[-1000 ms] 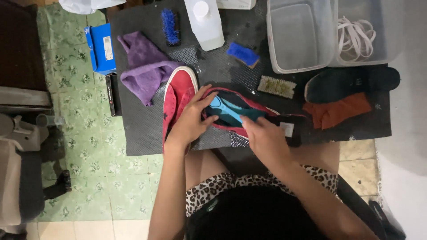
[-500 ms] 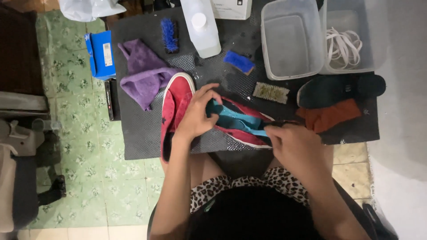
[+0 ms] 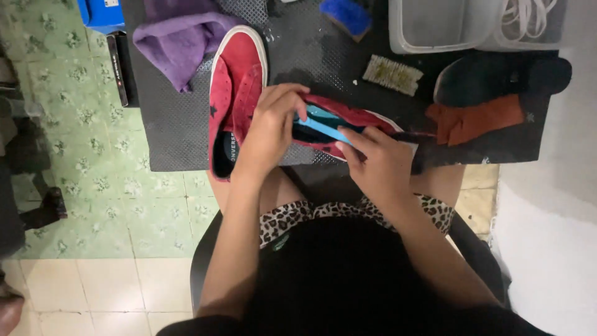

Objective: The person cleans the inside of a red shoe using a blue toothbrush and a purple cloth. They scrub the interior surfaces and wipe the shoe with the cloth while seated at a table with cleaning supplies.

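In the head view, taking the red shoe (image 3: 348, 127) that both hands grip as the landmark, it lies on its side at the near edge of the dark mat-covered surface (image 3: 180, 134), just above the person's lap, which keeps its opening turned up towards the wearer and within easy reach of both arms. The left hand (image 3: 270, 127) curls over the shoe's heel end, fingers pressed down on the red upper, seemingly to steady it and spread the opening. The right hand (image 3: 379, 163) closes on the near side of the shoe, its fingers pinching a blue insole (image 3: 326, 127) that sits partly inside the opening; how deep the insole goes is hidden by the fingers. Touching the landmark shoe on its left lies a second red shoe (image 3: 233, 87), open side up, parked out of the way but close. Beyond that one rests a purple cloth (image 3: 177, 40). Behind the landmark shoe sits a pale bristle brush (image 3: 392, 74), and farther back a blue brush (image 3: 348, 14) and a clear plastic tub (image 3: 435, 28). To its right lie an orange insole (image 3: 479, 118) and a dark insole (image 3: 497, 78), set aside flat.
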